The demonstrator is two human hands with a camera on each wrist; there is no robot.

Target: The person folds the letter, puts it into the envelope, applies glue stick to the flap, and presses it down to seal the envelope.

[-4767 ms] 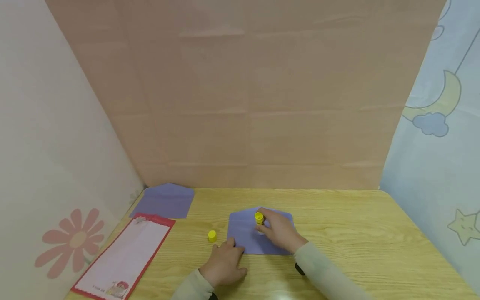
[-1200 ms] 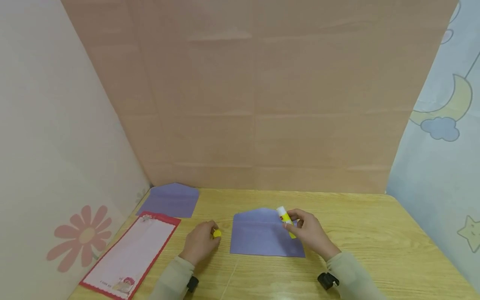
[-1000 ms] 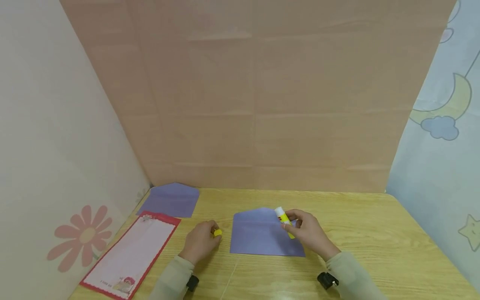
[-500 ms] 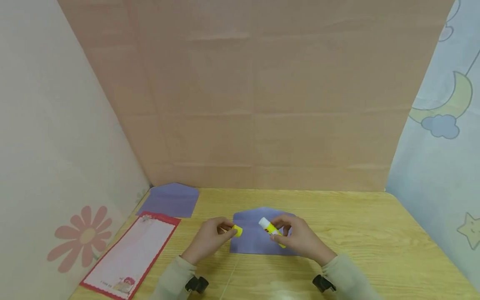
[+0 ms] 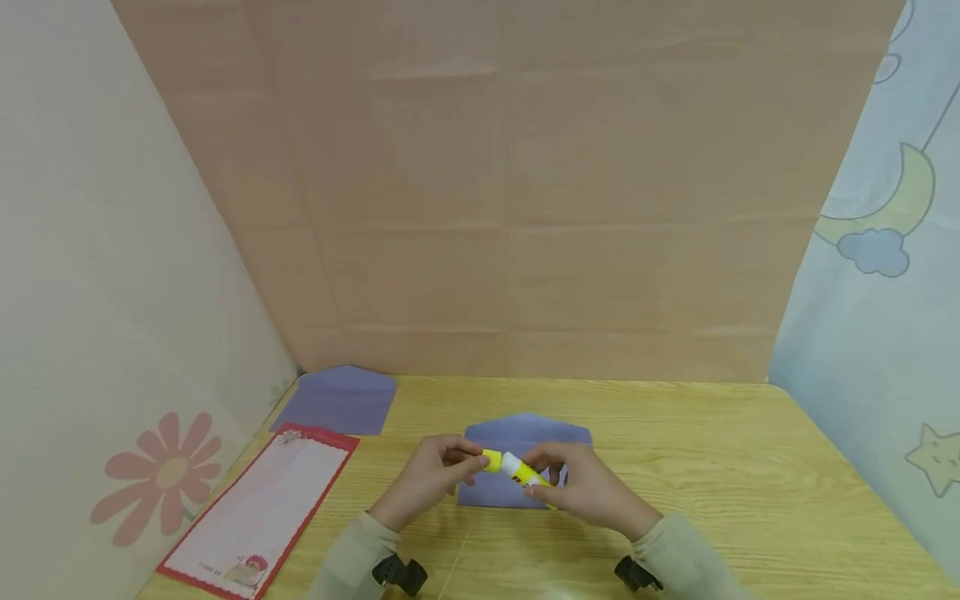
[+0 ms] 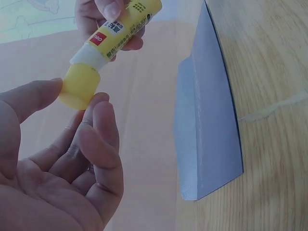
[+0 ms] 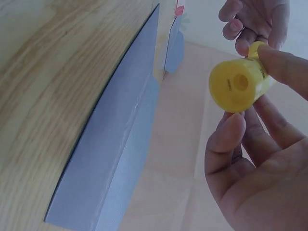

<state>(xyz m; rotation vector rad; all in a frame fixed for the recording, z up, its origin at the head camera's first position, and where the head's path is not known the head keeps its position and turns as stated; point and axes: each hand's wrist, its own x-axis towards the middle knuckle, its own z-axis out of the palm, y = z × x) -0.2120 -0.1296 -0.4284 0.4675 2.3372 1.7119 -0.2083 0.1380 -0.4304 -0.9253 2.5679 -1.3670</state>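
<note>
My left hand pinches a small yellow cap between thumb and fingertips. In my right hand is a yellow and white glue stick, tilted with its white end toward the cap. The cap meets the white end in the left wrist view; how far it is on I cannot tell. The right wrist view shows the round yellow base of the glue stick. Below both hands lies a purple envelope, its flap unfolded away from me, partly hidden by the hands.
A second purple envelope lies at the table's back left corner. In front of it is a sheet of red-bordered letter paper. Brown paper covers the back wall, and patterned walls stand at both sides of the wooden table.
My right hand has lifted the glue stick from the envelope and tipped its white end leftward. My left hand has picked up the cap from the table and brought it to the glue stick.
</note>
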